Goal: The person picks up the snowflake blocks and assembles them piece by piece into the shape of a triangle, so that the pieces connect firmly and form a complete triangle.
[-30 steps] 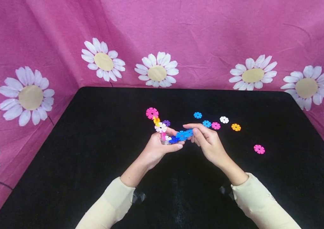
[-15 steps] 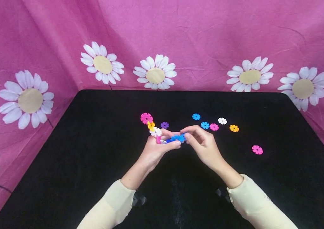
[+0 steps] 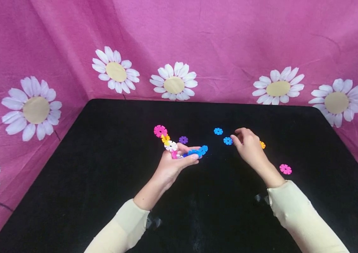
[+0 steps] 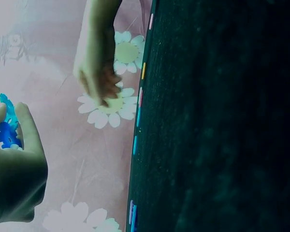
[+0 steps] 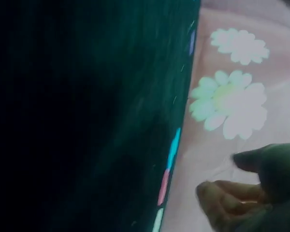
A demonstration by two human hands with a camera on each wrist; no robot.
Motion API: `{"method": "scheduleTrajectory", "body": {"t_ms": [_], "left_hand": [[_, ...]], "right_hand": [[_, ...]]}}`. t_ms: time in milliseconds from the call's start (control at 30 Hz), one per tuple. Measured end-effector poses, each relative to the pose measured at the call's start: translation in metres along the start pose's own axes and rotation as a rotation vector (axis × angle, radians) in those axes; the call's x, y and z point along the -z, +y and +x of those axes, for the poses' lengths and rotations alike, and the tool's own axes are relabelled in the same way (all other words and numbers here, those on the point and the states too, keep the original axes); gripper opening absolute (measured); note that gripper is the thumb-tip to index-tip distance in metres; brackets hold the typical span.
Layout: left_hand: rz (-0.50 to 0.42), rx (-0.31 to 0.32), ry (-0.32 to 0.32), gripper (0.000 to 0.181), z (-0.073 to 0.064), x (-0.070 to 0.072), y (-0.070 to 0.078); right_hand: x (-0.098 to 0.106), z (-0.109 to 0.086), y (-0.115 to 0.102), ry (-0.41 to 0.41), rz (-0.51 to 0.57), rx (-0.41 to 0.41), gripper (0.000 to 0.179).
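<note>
My left hand [image 3: 172, 168] holds a chain of notched plastic discs [image 3: 170, 146], pinching its blue end between thumb and fingers. The chain runs from a pink disc at upper left through yellow, white and pink to blue discs at right; its middle is partly hidden in the hand. In the left wrist view the blue discs [image 4: 8, 134] stick up between the fingers. My right hand [image 3: 251, 149] hovers above the table near a loose blue disc [image 3: 227, 141], thumb and fingers apart, holding nothing. It covers the loose pink and white discs in the head view.
On the black table [image 3: 119, 168] lie another blue disc [image 3: 218, 131], a purple disc [image 3: 183, 140], an orange disc [image 3: 262, 144] partly behind the right hand, and a pink disc [image 3: 285, 169]. A pink cloth [image 3: 223, 42] with daisies hangs behind and at the sides.
My right hand has let go of the chain's blue end and moved right, over the loose discs. The left hand keeps hold of the chain, shifted slightly left.
</note>
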State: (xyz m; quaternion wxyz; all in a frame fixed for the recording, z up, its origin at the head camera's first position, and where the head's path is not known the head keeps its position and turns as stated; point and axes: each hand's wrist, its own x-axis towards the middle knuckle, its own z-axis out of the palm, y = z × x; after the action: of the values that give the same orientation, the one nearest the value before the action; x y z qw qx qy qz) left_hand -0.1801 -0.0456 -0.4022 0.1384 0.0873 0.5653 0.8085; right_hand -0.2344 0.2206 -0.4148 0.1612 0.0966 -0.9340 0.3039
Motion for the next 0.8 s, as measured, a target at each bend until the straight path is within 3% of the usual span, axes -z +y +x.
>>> {"method": "scheduleTrajectory", "body": {"t_ms": [167, 300, 400, 633, 800], "left_hand": [[-0.024, 0.012, -0.006, 0.010, 0.001, 0.001, 0.001], [-0.045, 0.023, 0.002, 0.010, 0.001, 0.001, 0.001], [-0.057, 0.026, 0.006, 0.010, 0.001, 0.002, 0.001], [-0.054, 0.033, 0.013, 0.010, 0.001, 0.003, 0.001], [-0.043, 0.042, 0.019, 0.009, 0.001, 0.004, 0.000]], "right_hand": [[0.008, 0.005, 0.018, -0.120, -0.125, -0.049, 0.034], [0.009, 0.007, 0.023, -0.232, -0.175, -0.046, 0.033], [0.008, 0.008, 0.027, -0.272, -0.185, -0.041, 0.027], [0.008, 0.006, 0.026, -0.244, -0.115, -0.110, 0.025], [0.008, 0.000, 0.019, -0.198, -0.019, -0.109, 0.018]]}}
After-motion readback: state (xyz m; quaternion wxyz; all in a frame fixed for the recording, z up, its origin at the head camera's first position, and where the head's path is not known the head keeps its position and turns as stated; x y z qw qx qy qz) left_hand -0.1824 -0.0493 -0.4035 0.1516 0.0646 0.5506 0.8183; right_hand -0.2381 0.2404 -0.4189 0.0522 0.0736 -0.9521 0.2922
